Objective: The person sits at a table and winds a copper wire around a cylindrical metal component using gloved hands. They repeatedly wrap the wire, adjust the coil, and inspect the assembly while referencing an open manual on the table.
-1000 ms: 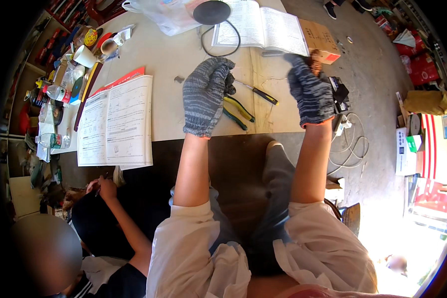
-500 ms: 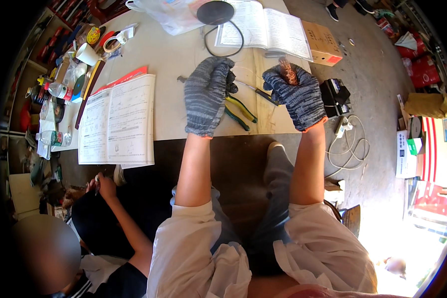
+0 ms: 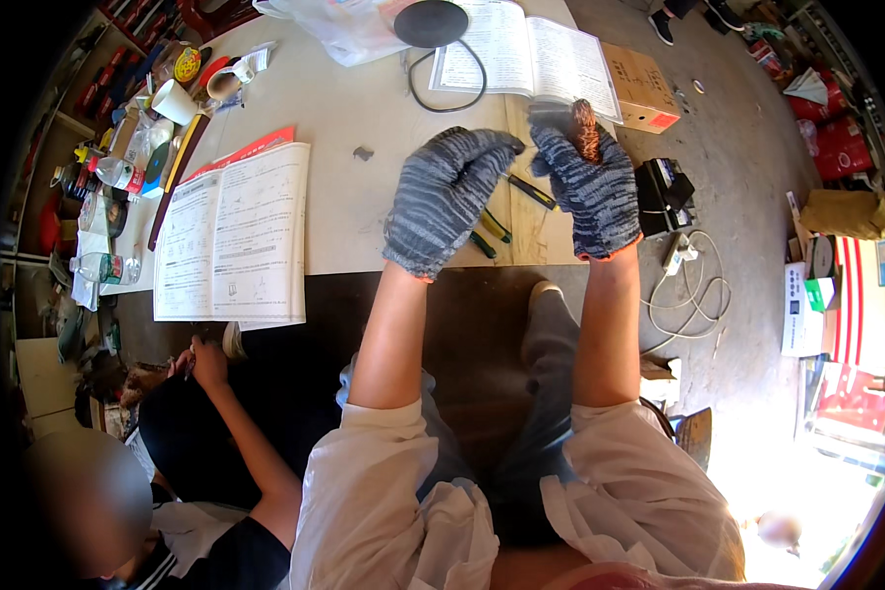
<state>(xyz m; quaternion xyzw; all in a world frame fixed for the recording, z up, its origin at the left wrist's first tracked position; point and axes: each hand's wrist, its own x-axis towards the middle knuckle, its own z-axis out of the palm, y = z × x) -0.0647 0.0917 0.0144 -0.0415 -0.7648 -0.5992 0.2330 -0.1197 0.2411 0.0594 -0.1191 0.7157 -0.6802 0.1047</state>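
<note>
My left hand [image 3: 444,202], in a grey knitted glove, is closed, with thumb and fingertips pressed together close to my right hand. Whatever lies in that pinch is too small to make out. My right hand [image 3: 600,202], gloved alike, is wrapped round a bundle of copper wire [image 3: 586,133], which sticks up past the fingers; its fingertips are blurred. Under and beside my left hand lie pliers with green and yellow handles [image 3: 495,228], partly covered. A screwdriver with a black and yellow handle [image 3: 532,192] lies on the table [image 3: 344,216] between the hands.
An open booklet [image 3: 231,236] overhangs the near left edge, with bottles and a white cup [image 3: 174,101] beyond. A black disc on a cable [image 3: 431,24], another open book [image 3: 521,49] and a cardboard box [image 3: 639,87] stand farther back. A seated person's hand [image 3: 206,362] shows lower left.
My left hand has shifted right and tilted toward my right hand, covering more of the pliers and uncovering a small dark scrap on the table. My right hand keeps the copper wire bundle.
</note>
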